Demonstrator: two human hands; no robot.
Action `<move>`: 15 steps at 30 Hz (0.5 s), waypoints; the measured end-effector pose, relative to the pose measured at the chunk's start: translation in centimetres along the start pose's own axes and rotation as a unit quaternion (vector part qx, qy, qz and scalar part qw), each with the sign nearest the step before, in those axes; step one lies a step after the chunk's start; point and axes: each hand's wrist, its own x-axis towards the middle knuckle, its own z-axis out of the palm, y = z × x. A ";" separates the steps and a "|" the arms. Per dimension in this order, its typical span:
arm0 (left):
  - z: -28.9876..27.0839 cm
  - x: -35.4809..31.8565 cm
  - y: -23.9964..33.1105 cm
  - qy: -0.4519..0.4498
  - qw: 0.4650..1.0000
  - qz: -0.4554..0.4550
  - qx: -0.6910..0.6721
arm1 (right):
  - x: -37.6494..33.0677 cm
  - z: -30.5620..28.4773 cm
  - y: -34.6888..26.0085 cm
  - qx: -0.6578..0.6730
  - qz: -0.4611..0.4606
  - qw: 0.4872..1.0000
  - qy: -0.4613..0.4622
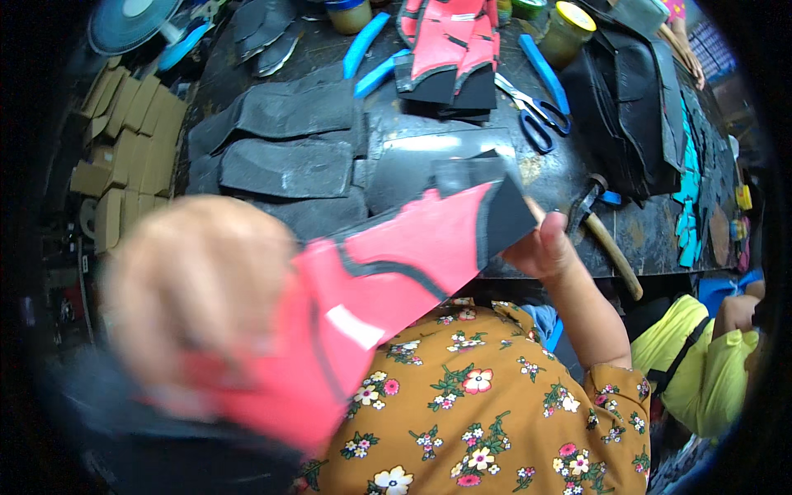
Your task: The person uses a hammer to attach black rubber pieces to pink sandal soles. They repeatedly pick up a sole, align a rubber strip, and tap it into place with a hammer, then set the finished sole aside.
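A long pink panel (421, 239) with black trim and a small white label stretches across in front of me, its left part blurred. My right hand (540, 247) pinches its black far end, thumb up and the other fingers mostly hidden behind it. Over the panel's near left part is my left hand (198, 297), smeared by motion, so its grip is unclear. Beyond the panel, a dark glossy plate (412, 165) lies on the black table (561, 173). More pink panels with black ends (450, 62) lie stacked at the back.
Scissors (528, 111) and a hammer (606, 235) lie right of the plate, near a black bag-like item (627, 99). Dark curved pads (285, 165) cover the left of the table. Jars (569, 33) stand at the back. Another person in yellow (701, 363) is at right.
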 end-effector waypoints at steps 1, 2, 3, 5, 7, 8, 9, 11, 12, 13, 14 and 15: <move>-0.9 0.7 -3.3 -0.096 0.995 -0.008 -0.020 | -1.2 -0.7 -0.8 -0.032 0.001 0.997 0.074; -0.5 0.9 -6.1 -0.128 0.991 -0.006 -0.044 | -2.2 -1.4 -1.6 -0.115 0.019 0.977 0.181; 0.0 0.8 -7.9 -0.128 0.987 -0.007 -0.097 | -3.1 -1.8 -1.8 -0.088 0.019 0.976 0.196; 0.5 0.7 -12.0 -0.090 0.957 0.051 -0.272 | -4.1 -2.3 -1.5 -0.048 0.022 0.973 0.225; 2.0 0.3 -13.9 0.239 0.956 -0.163 -0.050 | -4.2 -2.5 -0.4 -0.043 0.030 0.964 0.261; 2.9 0.1 -14.6 0.358 0.877 -0.318 0.037 | -4.1 -2.7 0.2 -0.041 0.033 0.960 0.275; 3.0 0.3 -16.1 0.298 0.831 -0.406 0.238 | -3.8 -2.9 0.6 -0.038 0.014 0.966 0.255; 3.4 0.2 -17.5 0.241 0.818 -0.464 0.240 | -3.8 -3.2 0.6 -0.158 0.017 0.950 0.271; 3.2 0.2 -18.2 0.213 0.817 -0.495 0.208 | -4.0 -3.5 0.2 -0.216 0.006 0.937 0.274; 3.1 0.1 -18.6 0.216 0.818 -0.492 0.208 | -4.5 -3.7 -0.4 -0.343 -0.065 0.896 0.275; 2.8 0.1 -19.1 0.224 0.820 -0.483 0.210 | -5.0 -4.0 -0.8 -0.462 -0.128 0.836 0.267; 2.5 0.0 -19.4 0.225 0.818 -0.484 0.216 | -7.0 -4.2 -2.3 -0.527 -0.096 0.794 0.288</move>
